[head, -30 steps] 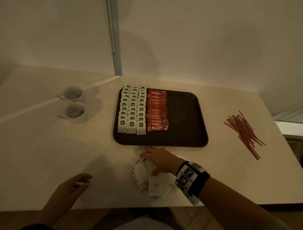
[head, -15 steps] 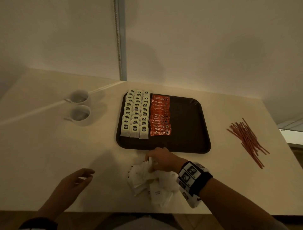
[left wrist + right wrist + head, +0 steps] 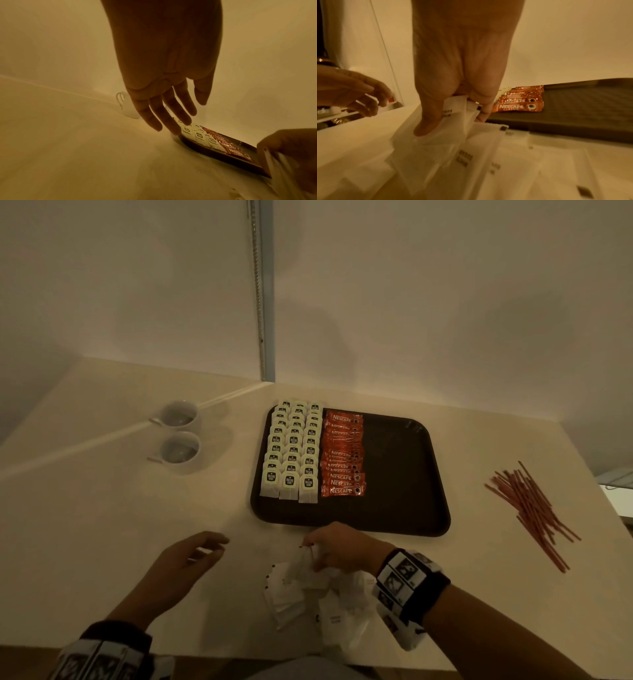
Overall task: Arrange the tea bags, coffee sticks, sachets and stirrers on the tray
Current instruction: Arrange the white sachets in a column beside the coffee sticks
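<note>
A dark tray (image 3: 411,474) holds three rows of white tea bags (image 3: 291,450) on its left and a column of red coffee sticks (image 3: 342,453) beside them. White sachets (image 3: 308,590) lie in a loose heap on the table just in front of the tray. My right hand (image 3: 337,546) pinches a few sachets (image 3: 455,116) between thumb and fingers at the top of the heap. My left hand (image 3: 191,559) hovers over the table left of the heap, fingers relaxed and holding nothing. Red stirrers (image 3: 534,508) lie in a pile to the right of the tray.
Two white cups (image 3: 178,436) stand on the table left of the tray. The tray's right half (image 3: 404,460) is bare. A wall with a vertical metal strip (image 3: 262,302) runs behind the table. The table's front edge is close to my body.
My right hand has gathered sachets from the heap and lifted them slightly. My left hand has moved forward and right, closer to the heap.
</note>
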Demonstrator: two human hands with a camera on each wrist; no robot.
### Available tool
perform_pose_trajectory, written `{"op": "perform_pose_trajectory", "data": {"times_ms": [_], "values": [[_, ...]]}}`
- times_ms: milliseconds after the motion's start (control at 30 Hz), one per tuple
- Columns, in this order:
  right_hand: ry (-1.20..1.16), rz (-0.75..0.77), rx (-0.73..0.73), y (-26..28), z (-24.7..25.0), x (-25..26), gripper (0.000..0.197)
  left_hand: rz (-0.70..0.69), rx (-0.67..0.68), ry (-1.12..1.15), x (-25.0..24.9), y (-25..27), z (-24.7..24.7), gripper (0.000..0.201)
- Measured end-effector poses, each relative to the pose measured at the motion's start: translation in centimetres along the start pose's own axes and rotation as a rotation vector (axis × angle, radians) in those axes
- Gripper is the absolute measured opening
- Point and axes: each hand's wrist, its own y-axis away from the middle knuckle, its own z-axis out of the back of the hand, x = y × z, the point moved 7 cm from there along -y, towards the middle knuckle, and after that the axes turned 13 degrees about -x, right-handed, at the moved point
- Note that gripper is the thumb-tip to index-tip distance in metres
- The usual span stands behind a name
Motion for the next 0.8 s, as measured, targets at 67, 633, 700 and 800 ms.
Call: {"op": "perform_pose_trajectory", "data": {"times_ms": [67,633,700,800], "values": [[-0.045,0.023,-0.032,0.4,2.0,0.5,0.044,0.007,0.005,0.077,-1.8,-0.8,0.1,0.02],[-0.455,0.208,-0.529,1.5,22.4,2.8,0.057,0.359,0.632,1.083,-22.0,-9.0,-10.0,0.04],[-0.428,0.205,-0.588,1.5,22.8,2.2,0.06,0.388,0.558,1.097,-22.6,-9.7,-10.2,0.04],[-0.39,0.228,-0.684,1.6,23.0,1.3,0.068,0.386,0.463,1.036,-22.6,-10.9,-10.3,0.038]]}}
